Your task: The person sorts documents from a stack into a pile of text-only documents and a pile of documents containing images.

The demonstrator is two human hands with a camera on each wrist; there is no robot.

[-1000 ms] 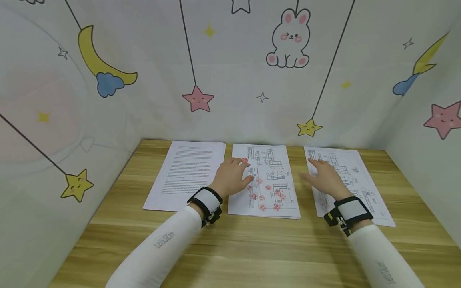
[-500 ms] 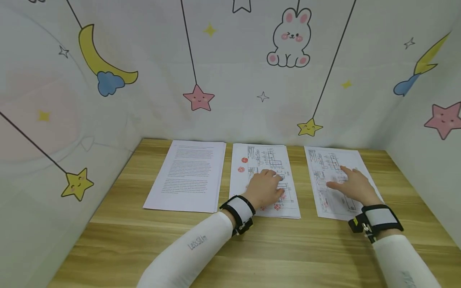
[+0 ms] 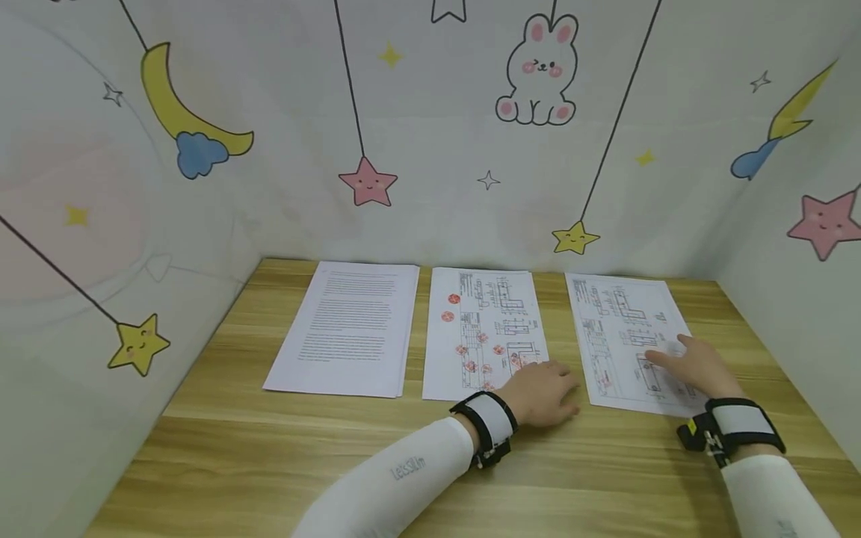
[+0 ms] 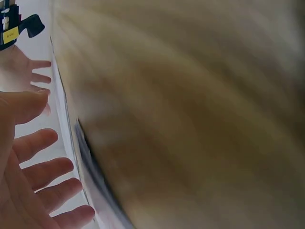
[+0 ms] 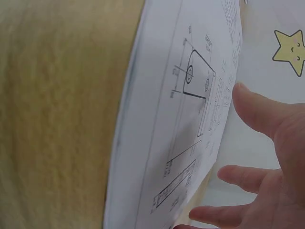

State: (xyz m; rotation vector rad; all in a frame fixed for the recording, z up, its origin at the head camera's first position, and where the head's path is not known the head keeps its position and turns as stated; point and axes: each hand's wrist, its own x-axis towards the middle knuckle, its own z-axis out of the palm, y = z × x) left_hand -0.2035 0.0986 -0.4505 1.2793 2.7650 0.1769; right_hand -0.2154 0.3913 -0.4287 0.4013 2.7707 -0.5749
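Observation:
Three stacks of printed paper lie side by side across the table. My left hand (image 3: 541, 392) is over the lower right corner of the middle stack (image 3: 444, 366), which carries line drawings and red stamp marks. Its fingers are spread and hold nothing, as the left wrist view shows. Above the right edge of the right-hand drawing sheets (image 3: 605, 336) is my right hand (image 3: 702, 366), fingers extended and apart from the page in the right wrist view. At the left lies a stack of text pages (image 3: 350, 321), away from both hands.
The wooden table (image 3: 323, 441) runs up to a white fabric backdrop (image 3: 444, 134) printed with stars, a moon and a rabbit. Similar white panels stand at the left and right sides. Each wrist wears a strap with a small camera.
My left hand has moved right and toward me, across the middle stack to its lower right corner. The right hand has shifted right over the right-hand sheets. The stacks stay in place.

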